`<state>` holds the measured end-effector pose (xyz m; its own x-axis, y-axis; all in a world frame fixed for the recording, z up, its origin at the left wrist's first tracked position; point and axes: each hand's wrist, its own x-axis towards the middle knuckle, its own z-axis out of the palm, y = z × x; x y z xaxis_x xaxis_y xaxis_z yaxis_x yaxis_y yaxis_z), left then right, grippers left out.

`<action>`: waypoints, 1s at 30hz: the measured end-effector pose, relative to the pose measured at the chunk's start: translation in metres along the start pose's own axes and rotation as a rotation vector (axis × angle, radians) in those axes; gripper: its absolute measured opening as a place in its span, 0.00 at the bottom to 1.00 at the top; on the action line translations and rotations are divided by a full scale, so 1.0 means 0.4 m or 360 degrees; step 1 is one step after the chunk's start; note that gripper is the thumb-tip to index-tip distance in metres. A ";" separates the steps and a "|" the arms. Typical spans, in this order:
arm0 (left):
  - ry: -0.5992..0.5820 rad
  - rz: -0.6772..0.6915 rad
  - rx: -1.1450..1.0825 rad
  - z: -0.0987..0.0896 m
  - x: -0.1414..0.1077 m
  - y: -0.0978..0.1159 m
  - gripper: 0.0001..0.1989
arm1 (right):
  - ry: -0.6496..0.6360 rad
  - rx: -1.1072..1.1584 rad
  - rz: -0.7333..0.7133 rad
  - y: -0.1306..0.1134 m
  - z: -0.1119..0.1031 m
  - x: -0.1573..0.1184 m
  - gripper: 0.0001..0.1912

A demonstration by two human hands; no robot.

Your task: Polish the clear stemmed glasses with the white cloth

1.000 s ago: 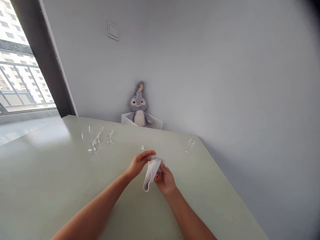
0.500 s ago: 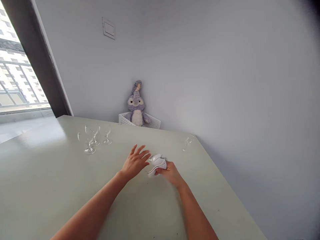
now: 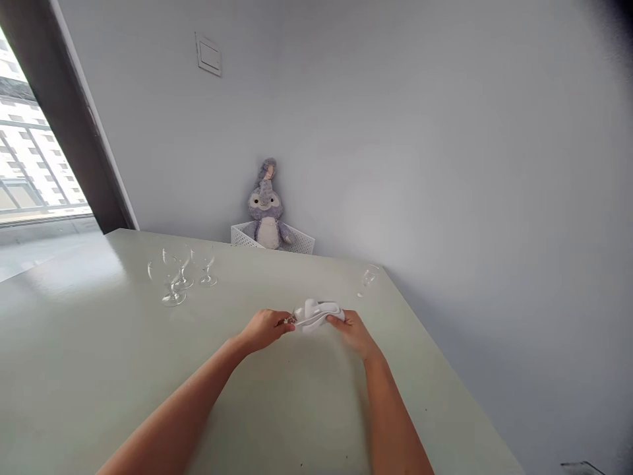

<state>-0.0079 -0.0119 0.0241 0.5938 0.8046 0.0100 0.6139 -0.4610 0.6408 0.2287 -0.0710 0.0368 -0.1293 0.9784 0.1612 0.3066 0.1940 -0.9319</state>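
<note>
Both hands are working close together above the pale green table (image 3: 277, 415), near its middle, arms reaching in from the near edge.

Left hand (image 3: 268, 330): thumb and fingers are pinching one end of a clear glass (image 3: 297, 314). Which part they are gripping I cannot tell; it is too small and blurred.

Right hand (image 3: 356, 332): thumb is pressing on top of a folded white cloth (image 3: 321, 316), fingers curling behind it, holding it bunched. The cloth is lying against the clear glass and covering much of it, between the two hands. Its lower edge is blurring.

Off to the left, three stemmed glasses are standing upright in a loose cluster: the front one (image 3: 174, 299) nearest me, a middle one (image 3: 184, 283) just behind, a third (image 3: 208, 280) to the right of those. Well apart, near the far right corner, another glass (image 3: 368, 276) is appearing slanted; whether it is leaning I cannot tell.

Beyond the far edge a purple plush toy (image 3: 268, 227) is sitting in a white perforated basket (image 3: 301, 243), against the grey wall (image 3: 420, 132).
</note>
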 end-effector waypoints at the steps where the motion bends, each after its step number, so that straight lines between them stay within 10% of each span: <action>1: 0.0046 -0.0063 0.0014 -0.007 0.002 -0.005 0.14 | 0.0128 -0.0047 -0.0006 0.005 -0.007 -0.002 0.19; 6: 0.0346 -0.0291 0.0146 -0.030 0.008 -0.030 0.15 | 0.0550 -0.0535 -0.0432 0.002 0.015 -0.008 0.21; 15: 0.0334 0.0247 0.0644 0.067 -0.003 0.011 0.14 | 0.0352 -0.1484 -0.0764 -0.032 0.153 0.010 0.19; 20: 0.0395 0.0635 0.0715 0.097 -0.012 0.020 0.13 | 0.0371 -0.0658 -0.0175 -0.002 0.111 0.020 0.18; 26: 0.0429 0.0133 0.0542 0.114 -0.006 0.040 0.17 | 0.0927 0.1202 0.0404 0.048 0.117 0.053 0.19; 30: 0.0555 -0.0073 0.0365 0.124 -0.003 0.050 0.18 | 0.0779 0.1669 0.0325 0.040 0.227 0.051 0.20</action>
<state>0.0293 -0.0407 -0.0012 0.3755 0.8867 0.2697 0.7590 -0.4613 0.4595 0.1455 -0.0545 -0.0042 0.2786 0.9519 -0.1275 -0.6765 0.1003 -0.7295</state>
